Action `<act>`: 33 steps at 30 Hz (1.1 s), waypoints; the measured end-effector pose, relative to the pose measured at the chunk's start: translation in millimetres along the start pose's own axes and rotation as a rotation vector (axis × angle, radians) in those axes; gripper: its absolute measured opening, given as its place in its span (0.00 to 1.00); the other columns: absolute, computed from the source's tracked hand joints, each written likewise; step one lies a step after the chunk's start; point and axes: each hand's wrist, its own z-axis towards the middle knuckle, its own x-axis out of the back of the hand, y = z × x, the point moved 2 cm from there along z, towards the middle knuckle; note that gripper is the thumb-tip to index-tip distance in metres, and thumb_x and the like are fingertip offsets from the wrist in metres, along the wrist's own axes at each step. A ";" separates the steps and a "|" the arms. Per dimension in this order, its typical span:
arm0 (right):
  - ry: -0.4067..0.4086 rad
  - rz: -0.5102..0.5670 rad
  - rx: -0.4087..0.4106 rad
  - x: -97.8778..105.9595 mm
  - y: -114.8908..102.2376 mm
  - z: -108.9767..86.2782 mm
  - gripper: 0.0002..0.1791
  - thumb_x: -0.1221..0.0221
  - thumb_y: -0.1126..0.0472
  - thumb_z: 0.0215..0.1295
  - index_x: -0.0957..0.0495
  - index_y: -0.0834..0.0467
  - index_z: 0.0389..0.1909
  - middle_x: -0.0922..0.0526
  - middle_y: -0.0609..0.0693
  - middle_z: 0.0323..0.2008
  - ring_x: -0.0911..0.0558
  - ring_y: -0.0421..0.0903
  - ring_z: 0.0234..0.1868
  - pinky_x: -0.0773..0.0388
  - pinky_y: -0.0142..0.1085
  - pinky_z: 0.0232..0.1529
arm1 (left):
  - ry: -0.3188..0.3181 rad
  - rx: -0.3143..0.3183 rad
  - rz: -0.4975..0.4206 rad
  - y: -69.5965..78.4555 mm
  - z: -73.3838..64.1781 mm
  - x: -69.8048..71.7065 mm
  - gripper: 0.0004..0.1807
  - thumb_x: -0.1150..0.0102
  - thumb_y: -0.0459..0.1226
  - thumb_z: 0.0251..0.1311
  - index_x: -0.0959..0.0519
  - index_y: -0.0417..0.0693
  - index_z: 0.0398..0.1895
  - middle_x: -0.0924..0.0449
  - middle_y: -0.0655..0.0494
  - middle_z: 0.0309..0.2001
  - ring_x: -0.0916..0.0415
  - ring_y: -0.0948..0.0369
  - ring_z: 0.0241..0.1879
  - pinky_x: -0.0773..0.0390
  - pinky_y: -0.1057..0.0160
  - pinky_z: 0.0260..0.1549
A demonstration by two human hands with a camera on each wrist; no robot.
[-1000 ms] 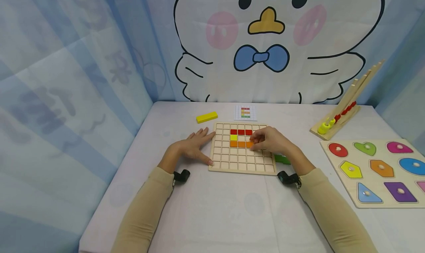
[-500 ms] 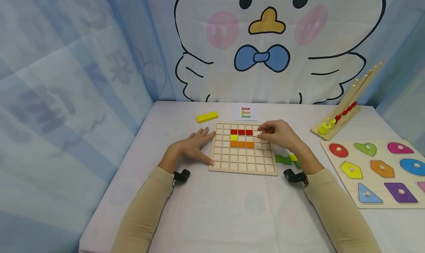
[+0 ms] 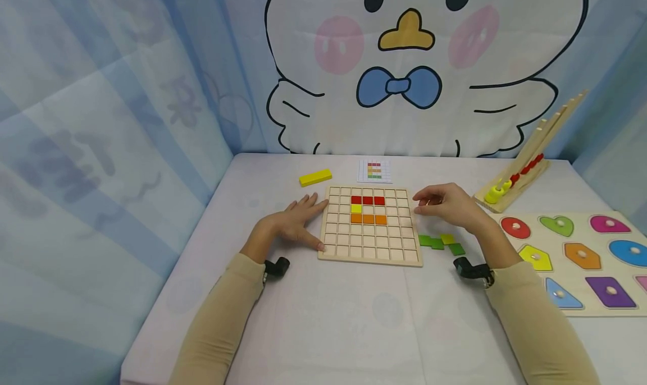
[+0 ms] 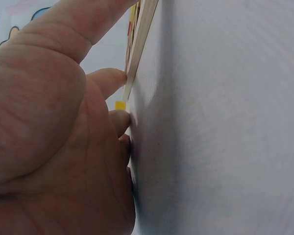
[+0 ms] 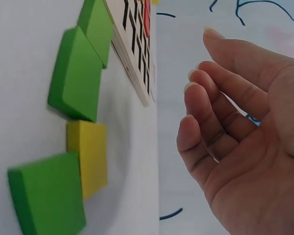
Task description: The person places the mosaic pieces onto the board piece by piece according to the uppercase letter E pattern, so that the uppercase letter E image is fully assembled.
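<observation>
A wooden grid board lies on the table, with red tiles, one yellow tile and orange tiles in its cells. My left hand rests spread at the board's left edge; the left wrist view shows its fingers touching the wooden rim. Past the board's right edge, my right hand hovers with loosely bent fingers and nothing in it. Below that hand lie green tiles and a loose yellow tile.
Behind the board are a printed pattern card and a yellow bar. On the right stand a wooden peg rack with yellow and red pieces and, nearer, a knobbed shape puzzle.
My right hand has left the board's cells and moved right, past the edge, bringing the loose green and yellow tiles into sight. My left hand has stayed put.
</observation>
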 end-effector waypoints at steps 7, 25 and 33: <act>-0.015 0.019 -0.016 22.9 8.6 -11.1 0.23 0.29 0.54 0.66 0.17 0.60 0.59 0.16 0.56 0.45 0.23 0.51 0.44 0.22 0.31 0.39 | 0.009 0.000 0.006 -0.4 0.6 0.4 0.69 0.27 0.67 0.50 0.62 0.64 0.86 0.77 0.50 0.86 0.80 0.53 0.85 0.73 0.47 0.82; -0.250 -0.001 -0.091 32.1 45.5 -17.6 0.18 0.26 0.59 0.60 0.13 0.58 0.50 0.14 0.53 0.44 0.23 0.48 0.44 0.24 0.33 0.46 | 0.007 0.003 0.002 0.1 -0.3 0.2 0.69 0.27 0.67 0.50 0.61 0.63 0.86 0.76 0.50 0.86 0.79 0.52 0.85 0.72 0.46 0.82; -0.323 0.056 -0.068 28.8 46.1 -18.8 0.18 0.24 0.61 0.57 0.13 0.62 0.47 0.13 0.54 0.42 0.21 0.46 0.40 0.23 0.32 0.44 | 0.008 0.001 0.007 0.8 -0.4 0.3 0.69 0.27 0.67 0.50 0.61 0.63 0.86 0.76 0.50 0.86 0.79 0.52 0.85 0.73 0.46 0.82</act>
